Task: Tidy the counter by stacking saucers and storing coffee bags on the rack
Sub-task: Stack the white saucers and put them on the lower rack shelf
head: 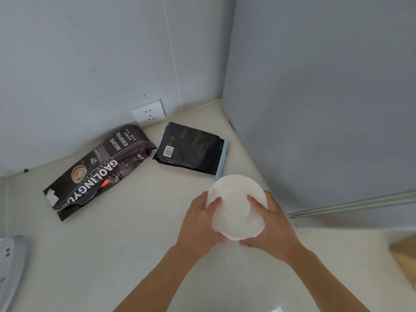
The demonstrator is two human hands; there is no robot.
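Both my hands hold a stack of white saucers above the cream counter. My left hand grips its left rim, thumb on top. My right hand grips the right rim, thumb on top too. Two coffee bags lie flat near the back wall. The long dark bag printed GAOLINGYU lies diagonally at the left. A smaller black bag with a pale blue clip along its right end lies just behind the saucers. No rack is clearly in view.
A tall grey appliance fills the right side, its front edge close to my right hand. A white wall socket sits low on the back wall. A white perforated object shows at the left edge, something wooden at the right edge.
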